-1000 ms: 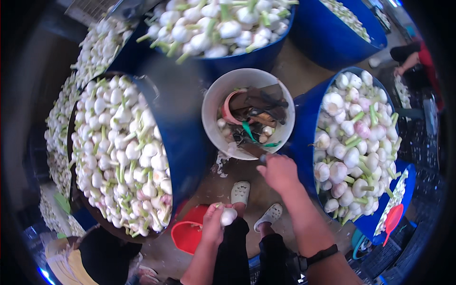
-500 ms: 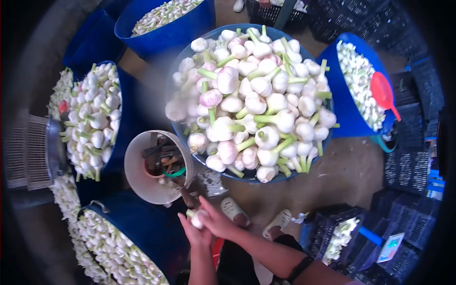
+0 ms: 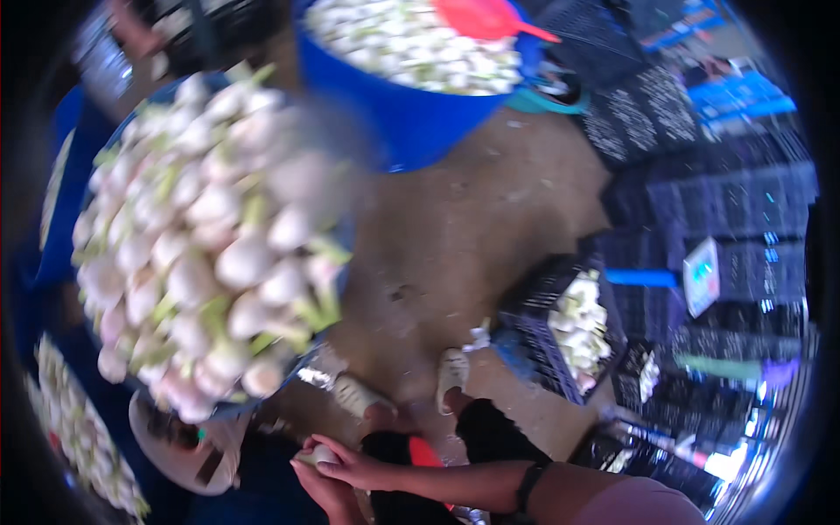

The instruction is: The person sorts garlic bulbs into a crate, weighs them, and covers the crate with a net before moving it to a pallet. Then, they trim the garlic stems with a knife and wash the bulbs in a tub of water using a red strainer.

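Observation:
Low in the head view, my left hand [image 3: 331,497] is closed round a white garlic bulb [image 3: 324,454] with a short pale stem. From the right, my right hand [image 3: 357,468] comes over the same bulb, its fingers closed against it. Blur hides whether a tool is also in the right hand. Just left of my hands stands a white bucket [image 3: 229,437] with dark items inside. Beyond it, a wide blue basin [image 3: 320,343] is heaped with garlic bulbs [image 3: 192,280] on cut green stems.
A blue tub [image 3: 420,131] of garlic with a red scoop [image 3: 481,16] stands far ahead. A black crate [image 3: 532,337] of white pieces sits right of my feet. Stacked dark crates [image 3: 744,210] and a small display [image 3: 702,276] fill the right. Something red [image 3: 426,452] shows between my legs.
My view has swung to the right, so the basin and bucket now appear farther left and the crates more central. Both hands still hold the garlic bulb together, lower in view.

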Tool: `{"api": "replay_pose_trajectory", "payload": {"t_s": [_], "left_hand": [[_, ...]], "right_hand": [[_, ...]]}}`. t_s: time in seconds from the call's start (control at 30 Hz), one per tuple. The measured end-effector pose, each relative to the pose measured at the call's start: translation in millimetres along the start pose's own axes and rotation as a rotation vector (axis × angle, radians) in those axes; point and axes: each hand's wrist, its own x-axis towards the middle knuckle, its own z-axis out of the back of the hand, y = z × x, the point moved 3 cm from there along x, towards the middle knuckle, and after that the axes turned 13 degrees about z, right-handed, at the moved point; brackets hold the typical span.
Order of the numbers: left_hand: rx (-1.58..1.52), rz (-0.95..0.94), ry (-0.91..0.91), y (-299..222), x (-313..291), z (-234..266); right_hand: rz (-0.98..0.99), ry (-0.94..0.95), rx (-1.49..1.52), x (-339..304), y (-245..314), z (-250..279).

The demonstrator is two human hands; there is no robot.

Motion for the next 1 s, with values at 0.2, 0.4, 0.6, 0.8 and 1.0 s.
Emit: {"api": "replay_pose_trajectory", "payload": {"t_s": [0.2, 0.4, 0.6, 0.8, 1.0], "left_hand": [[0.406, 0.112, 0.124, 39, -6, -116], [0.667, 0.271, 0.163, 43, 1, -144], [0.714, 0.341, 0.155, 93, -20, -230], [1.140, 0.354, 0.496, 195, -119, -353], [1.056, 0.439, 0.482, 249, -155, -390]], "right_hand": [[-0.127, -0.839, -0.070, -74, 67, 170], [0.037, -1.354, 0.010, -221, 147, 303], [0.023, -1.677, 0.073, -339, 143, 363], [-0.020, -1.783, 0.229, -419, 136, 387], [0.085, -1.927, 0.315, -482, 140, 417]]}}
